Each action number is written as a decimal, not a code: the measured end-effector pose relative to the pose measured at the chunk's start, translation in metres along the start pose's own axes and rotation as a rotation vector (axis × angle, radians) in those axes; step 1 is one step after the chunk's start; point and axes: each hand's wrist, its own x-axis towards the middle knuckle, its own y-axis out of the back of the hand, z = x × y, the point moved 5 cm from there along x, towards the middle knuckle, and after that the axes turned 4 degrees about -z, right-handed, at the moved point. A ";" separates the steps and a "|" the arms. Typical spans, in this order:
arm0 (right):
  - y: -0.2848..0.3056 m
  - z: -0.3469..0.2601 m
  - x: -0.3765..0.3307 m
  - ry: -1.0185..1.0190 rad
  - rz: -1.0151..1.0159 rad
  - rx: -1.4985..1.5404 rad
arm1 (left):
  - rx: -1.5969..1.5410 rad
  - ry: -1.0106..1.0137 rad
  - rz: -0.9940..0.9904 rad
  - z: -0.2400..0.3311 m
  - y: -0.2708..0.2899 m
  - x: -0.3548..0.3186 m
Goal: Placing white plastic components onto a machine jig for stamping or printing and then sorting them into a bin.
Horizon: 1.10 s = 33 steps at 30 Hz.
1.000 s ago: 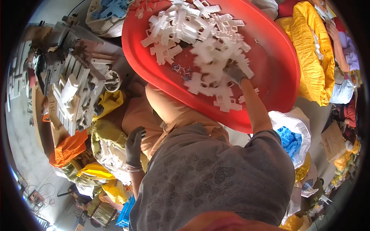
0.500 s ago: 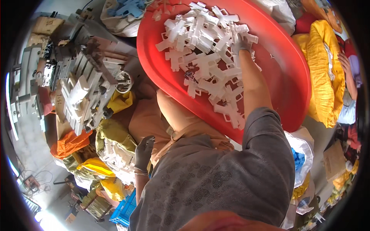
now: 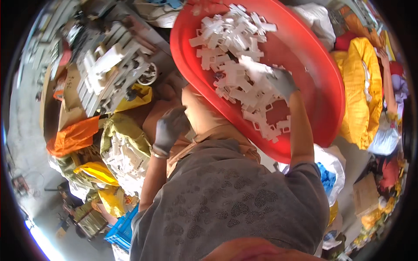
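My right hand (image 3: 284, 82), in a grey glove, is closed on a white plastic toy gun piece (image 3: 256, 68), blurred by motion, over a large red tub (image 3: 324, 108). Beneath it lies a heap of similar white toy gun pieces (image 3: 230, 35) in the tub. My left hand (image 3: 169, 130), gloved too, hovers above my lap; its fingers are loosely bent and apart, with nothing seen in them.
At the left stands a metal machine (image 3: 117, 74) with a handwheel (image 3: 148, 74). A green sack (image 3: 126, 126) of white pieces sits by my left arm, near a blue crate (image 3: 122, 228). Yellow sacks (image 3: 359, 95) and another person's arm (image 3: 389, 82) are at the right.
My right hand has drawn back from the heap toward me, bringing a white toy gun piece with it. My left hand has risen and moved forward over my lap. The view has shifted slightly.
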 end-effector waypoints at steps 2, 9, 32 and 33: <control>0.017 -0.050 -0.022 0.183 -0.236 0.250 | 0.066 -0.161 0.050 0.029 0.001 0.013; 0.019 -0.183 -0.066 0.650 -0.592 0.572 | -0.703 -0.083 -0.184 0.052 -0.022 0.004; -0.022 -0.233 -0.068 0.424 -0.216 1.375 | -0.204 -0.031 0.703 0.009 0.142 -0.066; -0.021 -0.231 -0.072 0.437 -0.196 1.404 | -0.402 0.088 0.592 0.016 0.131 -0.070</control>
